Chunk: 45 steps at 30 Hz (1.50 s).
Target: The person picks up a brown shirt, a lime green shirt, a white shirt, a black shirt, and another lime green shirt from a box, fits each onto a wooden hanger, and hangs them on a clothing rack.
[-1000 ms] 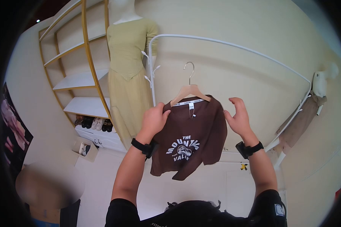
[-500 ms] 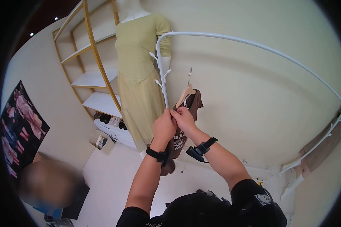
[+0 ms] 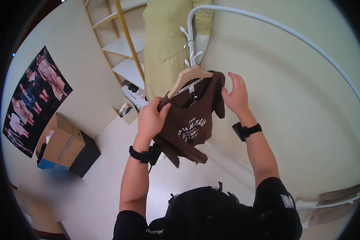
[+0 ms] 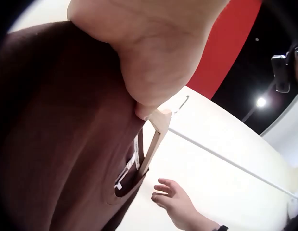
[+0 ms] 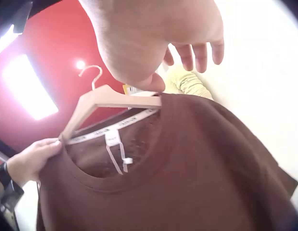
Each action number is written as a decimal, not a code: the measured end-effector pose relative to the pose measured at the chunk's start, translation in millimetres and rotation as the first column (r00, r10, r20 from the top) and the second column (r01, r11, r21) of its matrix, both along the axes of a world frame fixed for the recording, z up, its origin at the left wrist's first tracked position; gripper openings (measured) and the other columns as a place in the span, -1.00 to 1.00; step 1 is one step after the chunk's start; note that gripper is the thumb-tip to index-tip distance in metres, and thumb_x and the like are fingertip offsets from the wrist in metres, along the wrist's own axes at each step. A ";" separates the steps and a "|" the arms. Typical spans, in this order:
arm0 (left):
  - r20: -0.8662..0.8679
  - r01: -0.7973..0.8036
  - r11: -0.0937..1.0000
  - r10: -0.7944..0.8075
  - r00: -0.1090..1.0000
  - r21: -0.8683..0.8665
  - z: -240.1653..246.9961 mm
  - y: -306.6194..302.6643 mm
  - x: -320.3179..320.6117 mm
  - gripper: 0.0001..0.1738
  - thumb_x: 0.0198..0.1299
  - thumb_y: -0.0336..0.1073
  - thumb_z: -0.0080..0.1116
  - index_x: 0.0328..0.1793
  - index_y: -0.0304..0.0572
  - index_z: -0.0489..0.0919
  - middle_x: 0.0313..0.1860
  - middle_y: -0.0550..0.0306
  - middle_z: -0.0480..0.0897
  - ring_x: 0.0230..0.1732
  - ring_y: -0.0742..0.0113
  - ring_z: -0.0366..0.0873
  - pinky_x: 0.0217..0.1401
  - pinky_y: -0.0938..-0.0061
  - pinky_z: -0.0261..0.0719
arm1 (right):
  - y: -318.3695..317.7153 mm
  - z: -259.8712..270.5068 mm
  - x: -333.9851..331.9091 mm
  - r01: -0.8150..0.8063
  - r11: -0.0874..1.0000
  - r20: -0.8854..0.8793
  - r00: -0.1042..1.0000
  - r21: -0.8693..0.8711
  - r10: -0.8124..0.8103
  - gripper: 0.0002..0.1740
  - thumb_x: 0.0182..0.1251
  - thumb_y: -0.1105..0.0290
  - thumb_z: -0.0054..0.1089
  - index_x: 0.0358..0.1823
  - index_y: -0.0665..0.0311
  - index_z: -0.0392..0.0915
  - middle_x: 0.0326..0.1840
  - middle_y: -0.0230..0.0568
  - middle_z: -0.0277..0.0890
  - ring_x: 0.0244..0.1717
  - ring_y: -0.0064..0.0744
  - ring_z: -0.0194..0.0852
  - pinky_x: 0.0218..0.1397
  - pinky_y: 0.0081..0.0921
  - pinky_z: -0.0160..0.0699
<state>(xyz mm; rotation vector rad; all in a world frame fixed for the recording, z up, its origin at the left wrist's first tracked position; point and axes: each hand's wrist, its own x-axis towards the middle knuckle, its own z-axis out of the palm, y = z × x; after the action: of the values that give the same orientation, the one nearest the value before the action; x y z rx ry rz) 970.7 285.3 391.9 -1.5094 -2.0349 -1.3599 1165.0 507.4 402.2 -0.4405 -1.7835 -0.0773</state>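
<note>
A dark brown T-shirt [image 3: 188, 124] with white lettering hangs on a wooden hanger [image 3: 191, 74] with a metal hook. My left hand [image 3: 150, 120] pinches the shirt's shoulder at the hanger's left end, thumb in front. At the other shoulder my right hand [image 3: 238, 96] has its fingers spread and straight, the thumb tip right at the fabric. In the right wrist view a white neck label [image 5: 112, 137] and a small tag show inside the collar.
A white metal clothes rack [image 3: 268, 22] with side pegs stands just beyond the shirt. Behind it is a mannequin [image 3: 166, 44] in pale yellow-green clothes. Shelves [image 3: 126, 46] stand further left, a poster [image 3: 38, 96] on the wall and a cardboard box [image 3: 66, 144] on the floor.
Half a second ago both hands were together at the collar, with the shirt turned edge-on. Now they are apart and the shirt faces me again. The head view has swung left and down.
</note>
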 end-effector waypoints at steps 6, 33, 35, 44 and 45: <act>-0.019 -0.052 0.999 0.053 0.998 0.004 9.7 -9.1 -6.6 -0.74 0.16 -0.16 0.18 -0.30 -0.22 0.52 -0.53 -0.12 0.57 -0.45 -0.12 0.53 -0.42 0.20 0.45 | -42.2 12.1 -13.8 -0.300 0.948 -0.048 0.951 0.103 0.306 -0.65 -0.06 0.54 0.26 -0.16 0.36 0.46 -0.20 -0.08 0.50 -0.16 -0.07 0.49 -0.06 -0.29 0.50; 0.068 0.295 0.902 -0.289 0.955 -0.316 -29.6 -33.6 -54.6 -0.67 0.17 -0.08 0.15 -0.32 -0.23 0.54 -0.50 -0.15 0.55 -0.41 -0.17 0.49 -0.38 0.15 0.43 | -45.1 57.2 -64.2 -0.413 -0.465 -0.512 0.005 -0.783 0.859 -0.36 0.23 0.65 -0.09 0.39 0.38 0.09 0.33 0.14 0.24 0.33 0.16 0.21 0.40 -0.11 0.15; 0.057 0.250 0.921 -0.245 0.968 -0.299 -22.6 -27.0 -45.0 -0.68 0.20 -0.10 0.13 -0.30 -0.26 0.55 -0.51 -0.17 0.55 -0.41 -0.16 0.50 -0.38 0.17 0.44 | -49.1 63.1 -55.8 -0.672 0.271 -0.222 0.552 -0.690 0.804 -0.37 0.30 0.55 -0.01 0.40 0.36 0.05 0.27 0.10 0.30 0.27 -0.02 0.31 0.35 -0.18 0.22; 0.438 0.513 0.858 -0.471 0.766 0.024 44.5 37.0 -27.0 -0.76 0.32 -0.28 -0.06 -0.14 -0.37 0.46 -0.42 0.14 0.47 -0.35 0.42 0.39 -0.23 0.47 0.40 | -36.8 -40.6 70.7 -0.776 0.351 -0.651 0.631 -0.525 0.422 -0.60 0.23 0.62 -0.06 0.13 0.34 0.30 -0.26 -0.19 0.49 -0.21 -0.41 0.46 -0.05 -0.48 0.45; 0.473 0.551 0.829 -0.527 0.706 0.100 55.8 47.5 -25.6 -0.78 0.31 -0.31 -0.07 -0.15 -0.37 0.46 -0.41 0.20 0.47 -0.34 0.47 0.37 -0.22 0.50 0.39 | -31.9 -60.7 81.8 -0.764 0.321 -0.680 0.645 -0.560 0.350 -0.62 0.23 0.62 -0.05 0.11 0.34 0.31 -0.28 -0.20 0.49 -0.23 -0.41 0.46 -0.07 -0.47 0.46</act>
<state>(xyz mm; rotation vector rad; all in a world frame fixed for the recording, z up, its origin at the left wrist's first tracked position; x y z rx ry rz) 945.1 332.8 447.7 -2.0703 -1.9555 -2.1137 1246.9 475.5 341.6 -0.3773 -1.2890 1.3802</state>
